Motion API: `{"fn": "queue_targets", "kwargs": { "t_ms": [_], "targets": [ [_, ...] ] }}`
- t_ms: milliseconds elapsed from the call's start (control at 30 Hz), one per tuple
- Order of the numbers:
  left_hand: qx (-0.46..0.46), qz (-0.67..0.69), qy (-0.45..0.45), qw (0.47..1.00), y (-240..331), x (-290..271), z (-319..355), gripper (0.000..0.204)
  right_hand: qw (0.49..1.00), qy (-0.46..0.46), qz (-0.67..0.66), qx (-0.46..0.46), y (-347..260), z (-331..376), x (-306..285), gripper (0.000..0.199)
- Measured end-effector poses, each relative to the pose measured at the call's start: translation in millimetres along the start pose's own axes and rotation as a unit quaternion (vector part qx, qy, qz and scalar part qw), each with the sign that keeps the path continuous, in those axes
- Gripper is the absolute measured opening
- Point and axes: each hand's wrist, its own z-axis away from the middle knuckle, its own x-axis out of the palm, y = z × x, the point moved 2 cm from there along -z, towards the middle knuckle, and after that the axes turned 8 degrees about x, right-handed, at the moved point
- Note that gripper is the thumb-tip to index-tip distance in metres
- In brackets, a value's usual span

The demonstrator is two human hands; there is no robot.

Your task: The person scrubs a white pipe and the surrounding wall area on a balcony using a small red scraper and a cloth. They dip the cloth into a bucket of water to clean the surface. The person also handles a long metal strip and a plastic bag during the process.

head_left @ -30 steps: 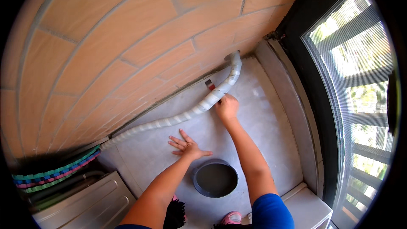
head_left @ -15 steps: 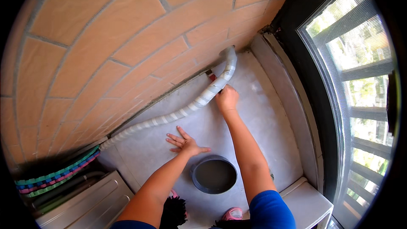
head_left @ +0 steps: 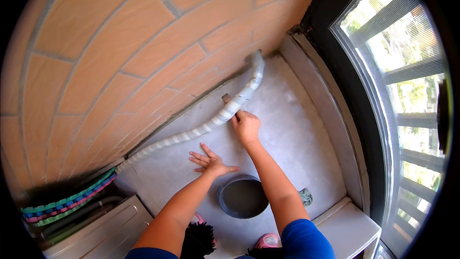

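Note:
My left hand point(head_left: 213, 165) leans flat on the grey tiled floor point(head_left: 297, 129), its fingers spread, just beyond a dark round basin point(head_left: 243, 197) of greyish liquid. Farther out, my right hand point(head_left: 247, 127) is closed around the handle of a small brush. The brush's blurred flat end point(head_left: 226, 98) shows on the wall side of a pipe point(head_left: 211, 124) wrapped in whitish tape. The pipe hides the brush's middle, and my fingers cover most of its handle.
An orange brick-patterned wall point(head_left: 120, 67) rises on the left, a dark-framed glass door point(head_left: 397, 91) on the right. A crumpled greenish cloth point(head_left: 305, 196) lies right of the basin. Stacked coloured plastic edges point(head_left: 72, 201) and a ribbed metal panel point(head_left: 103, 230) stand lower left.
My right hand has drawn back toward me and slightly left with the brush, along the pipe. The cloth has come into fuller sight. My left hand keeps its place.

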Motion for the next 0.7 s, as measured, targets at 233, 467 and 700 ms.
{"fn": "queue_targets", "kwargs": {
  "t_ms": [233,467,700],
  "targets": [
    [0.011,0.006,-0.007,1.0,7,2,3,0.157,0.999,0.039,-0.028,0.024,20,-8,-7,0.01],
    [0.014,0.015,0.009,1.0,1,1,-2,0.156,0.987,0.116,0.026,0.105,70,-8,-98,0.025],
    [0.012,0.0,0.005,1.0,7,1,-5,0.157,0.983,-0.011,0.085,0.164,72,-62,-91,0.023]
  ]
}}
